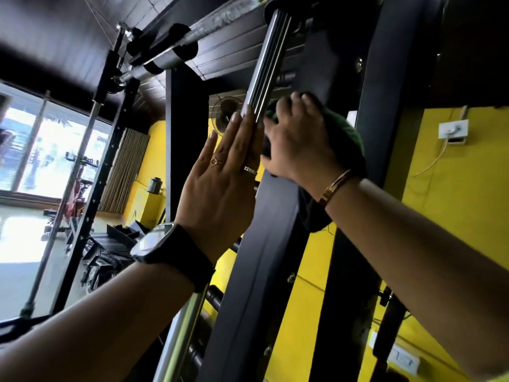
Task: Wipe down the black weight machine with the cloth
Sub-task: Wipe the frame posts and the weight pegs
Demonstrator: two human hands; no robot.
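Against one black machine (264, 244): left hand (220, 183) straight-fingered, right hand (297, 144) tight round one cloth (349, 136).

Walls (454, 188): painted yellow; a white switch panel (453, 129) is mounted at right.
Window (55, 150): flooded with daylight; a brown curtain (124, 166) is hung beside it.
Floor (16, 244): pale, glossy, brightly lit.
Ceiling (68, 37): clad in dark panels.
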